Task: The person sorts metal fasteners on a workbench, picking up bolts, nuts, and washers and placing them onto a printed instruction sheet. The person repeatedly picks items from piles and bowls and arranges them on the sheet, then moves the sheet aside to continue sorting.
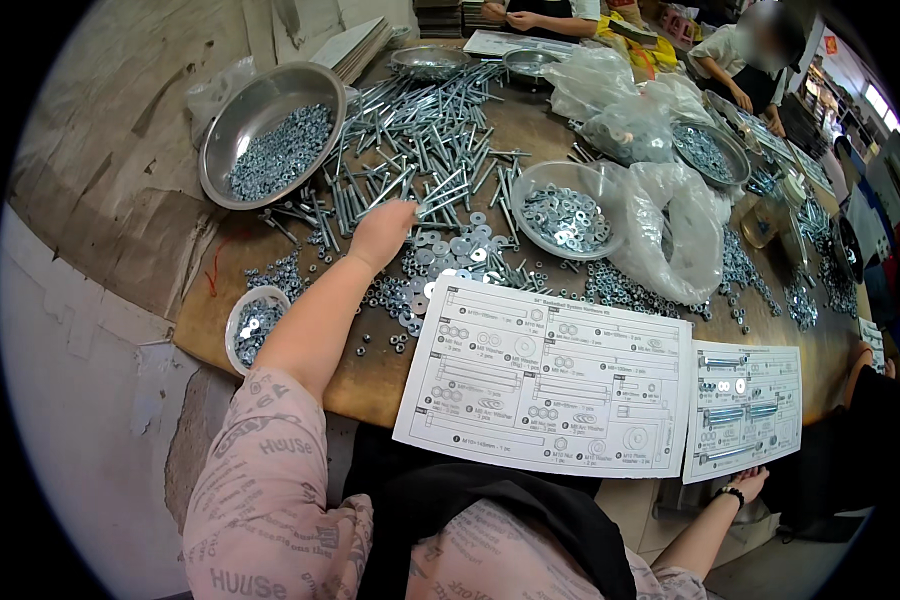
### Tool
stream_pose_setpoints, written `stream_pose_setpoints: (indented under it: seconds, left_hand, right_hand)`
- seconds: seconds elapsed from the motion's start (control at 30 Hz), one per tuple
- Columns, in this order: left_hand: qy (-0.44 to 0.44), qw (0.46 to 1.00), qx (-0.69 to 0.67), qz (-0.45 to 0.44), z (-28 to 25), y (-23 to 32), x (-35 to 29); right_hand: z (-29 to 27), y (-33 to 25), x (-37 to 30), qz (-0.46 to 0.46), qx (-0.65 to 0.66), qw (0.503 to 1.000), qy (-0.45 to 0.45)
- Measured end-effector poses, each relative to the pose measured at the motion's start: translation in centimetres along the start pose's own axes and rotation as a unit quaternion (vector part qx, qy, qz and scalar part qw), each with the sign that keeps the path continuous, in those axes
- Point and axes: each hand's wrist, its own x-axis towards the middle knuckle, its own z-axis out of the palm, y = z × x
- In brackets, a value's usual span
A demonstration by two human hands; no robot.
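Note:
My left hand [385,232] is stretched forward into a heap of long silver bolts [410,125]. Its fingertips are pinched at a bolt [442,195] on the near side of the heap; the fingers hide part of it. Just right of that hand lie loose flat washers [460,245]. My right hand [750,484], a dark bracelet at its wrist, is at the lower edge of a printed card [770,375] with bolts and washers fixed on it, its fingers partly hidden. Left of that card, a larger white sheet with printed hardware drawings [550,375] overhangs the table's near edge.
A steel bowl of nuts [220,170] tilts at the left, above a small white tub [234,330]. A clear plastic bowl of washers [530,225] and plastic bags [685,275] stand right of centre. Loose nuts [630,290] are strewn nearby. Other people work across the table.

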Motion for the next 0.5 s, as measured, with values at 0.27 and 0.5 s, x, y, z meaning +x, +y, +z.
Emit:
stream_pose_setpoints:
  seconds: [0.27,0.5]
  left_hand:
    - [-0.160,0.948,0.180,-0.207,0.3,1.6,1.4]
    - [-0.231,0.924,0.157,-0.260,0.0,1.3,3.0]
  right_hand:
    - [4.7,-4.9,-13.8,-0.230,-0.086,0.968,0.049]
    - [12.0,-4.3,-19.5,-0.255,-0.049,0.946,-0.192]
